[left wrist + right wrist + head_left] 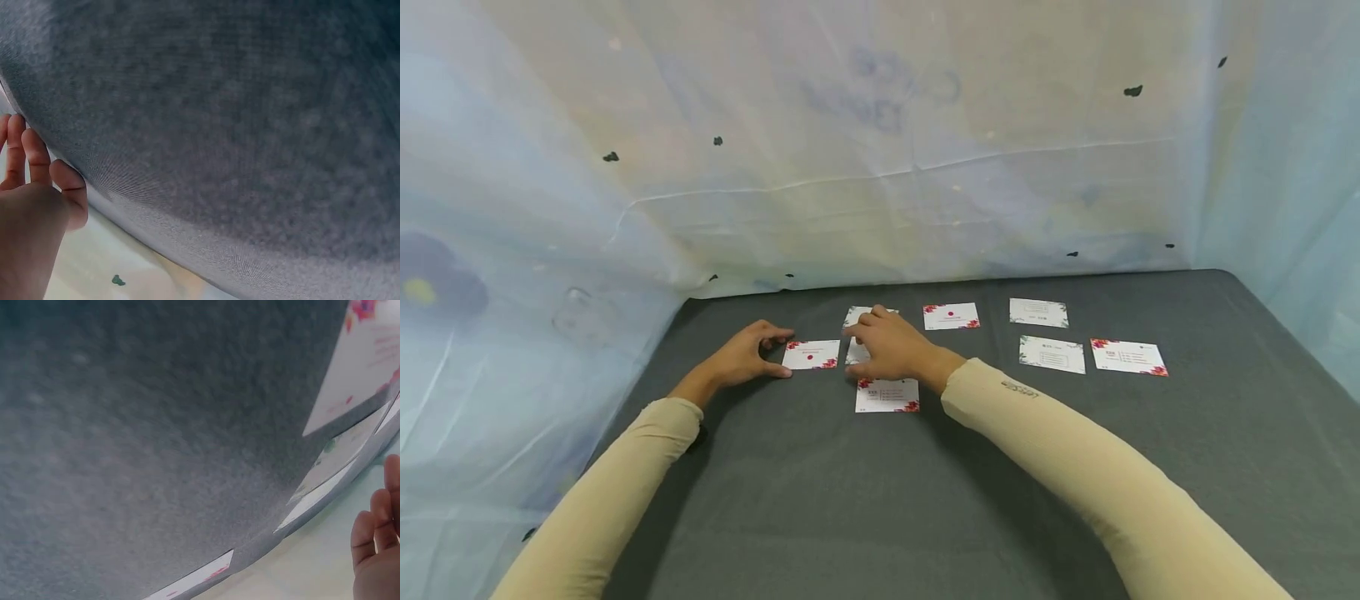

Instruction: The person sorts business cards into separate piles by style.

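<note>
Dark grey cloth-covered tabletop (835,500) carries small rectangular white paper cards (951,317) toward its far side. Left cluster: red-flowered dot card (811,355), two partly hidden white cards (857,352), nearer red-flowered text card (887,397). Rightward: another red-flowered dot card (951,317), two green-leafed cards (1052,355), rightmost red-flowered text card (1128,357).

Arms (1075,462) outstretched, left hand (743,355) loosely curved, right hand (893,346) palm down, seemingly relaxed
</note>
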Available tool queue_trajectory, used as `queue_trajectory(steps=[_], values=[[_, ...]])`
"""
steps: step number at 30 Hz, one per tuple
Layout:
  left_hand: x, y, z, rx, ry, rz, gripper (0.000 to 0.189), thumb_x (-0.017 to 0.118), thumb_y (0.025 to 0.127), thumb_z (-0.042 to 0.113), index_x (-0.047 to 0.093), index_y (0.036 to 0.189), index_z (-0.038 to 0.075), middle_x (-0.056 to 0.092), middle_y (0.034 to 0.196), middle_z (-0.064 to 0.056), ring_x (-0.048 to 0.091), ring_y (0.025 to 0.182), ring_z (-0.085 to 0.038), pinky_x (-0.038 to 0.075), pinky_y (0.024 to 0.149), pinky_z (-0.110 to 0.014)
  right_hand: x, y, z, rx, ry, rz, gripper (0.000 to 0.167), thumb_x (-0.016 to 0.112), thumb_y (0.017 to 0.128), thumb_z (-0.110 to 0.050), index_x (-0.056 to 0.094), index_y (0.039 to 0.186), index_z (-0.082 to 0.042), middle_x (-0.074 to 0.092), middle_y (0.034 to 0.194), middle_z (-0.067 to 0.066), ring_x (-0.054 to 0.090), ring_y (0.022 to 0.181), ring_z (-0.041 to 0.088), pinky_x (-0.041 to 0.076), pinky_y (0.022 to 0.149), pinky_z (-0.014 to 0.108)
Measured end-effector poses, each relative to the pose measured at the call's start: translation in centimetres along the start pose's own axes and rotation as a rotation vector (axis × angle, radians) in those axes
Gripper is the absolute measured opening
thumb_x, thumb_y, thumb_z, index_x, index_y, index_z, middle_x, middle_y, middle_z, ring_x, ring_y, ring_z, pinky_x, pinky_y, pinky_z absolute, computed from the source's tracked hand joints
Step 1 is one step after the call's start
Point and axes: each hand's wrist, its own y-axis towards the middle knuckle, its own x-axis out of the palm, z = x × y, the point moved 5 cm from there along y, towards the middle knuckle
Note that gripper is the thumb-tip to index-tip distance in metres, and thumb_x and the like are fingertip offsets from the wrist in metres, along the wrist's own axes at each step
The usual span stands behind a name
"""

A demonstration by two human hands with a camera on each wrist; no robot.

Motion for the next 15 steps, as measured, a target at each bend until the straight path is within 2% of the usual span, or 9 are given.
queue_trajectory(steps=[6, 15], values=[[0.0, -0.1, 0.4, 0.006, 0.019, 0.005, 0.065, 0.082, 0.082, 0.026, 0.057, 0.14, 0.007, 0.051, 0.117, -0.015, 0.044, 0.093, -0.024, 0.035, 0.081, -0.038, -0.1, 0.3, -0.1, -0.006, -0.01, -0.009, 0.062, 0.068, 0.091, -0.047, 0.054, 0.143, -0.015, 0.063, 0.124, 0.003, 0.048, 0.118, 0.024, 0.043, 0.103, 0.042], [0.2, 0.1, 0.1, 0.01, 0.024, 0.033, 0.053, 0.082, 0.083, 0.022, 0.064, 0.132, 0.008, 0.054, 0.115, -0.013, 0.049, 0.092, -0.023, 0.038, 0.081, -0.037, 0.6, 1.2, -0.3, -0.001, -0.033, -0.029, 0.064, 0.067, 0.091, -0.05, 0.052, 0.144, -0.018, 0.061, 0.13, 0.002, 0.047, 0.124, 0.022, 0.041, 0.107, 0.041]])
